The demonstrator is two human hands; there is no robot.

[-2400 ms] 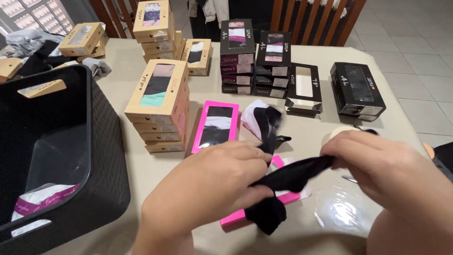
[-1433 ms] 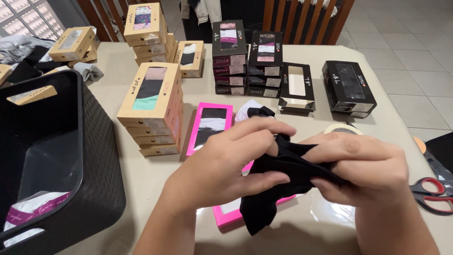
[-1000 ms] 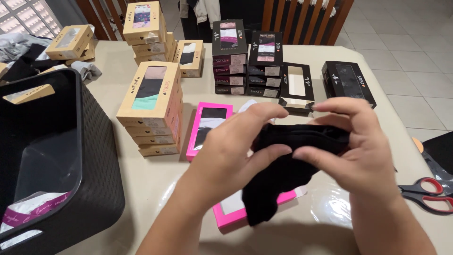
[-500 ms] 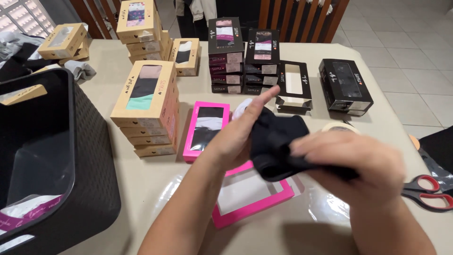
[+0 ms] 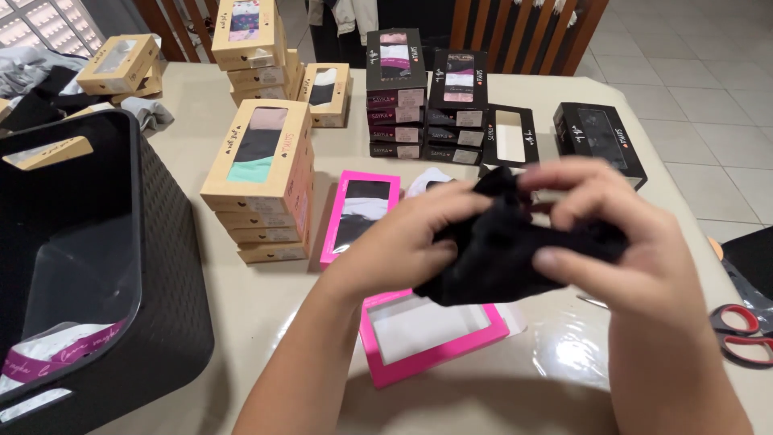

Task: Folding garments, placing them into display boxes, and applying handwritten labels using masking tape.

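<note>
Compared with a moment ago, the black garment (image 5: 507,250) is bunched more compactly, gripped by left hand (image 5: 403,242) and right hand (image 5: 620,242) above the empty pink box (image 5: 431,338) on the desk (image 5: 241,322), indicating folding is nearly complete.

Home dining area used as a packing station: beige table (image 5: 201,121) covered in clear plastic, wooden chair backs (image 5: 523,32) behind it, tiled floor (image 5: 692,97). Stacks of kraft window boxes (image 5: 262,181), black boxes (image 5: 427,97) and pink ones (garments inside), black basket (image 5: 173,266), red-handled scissors (image 5: 741,330).
</note>
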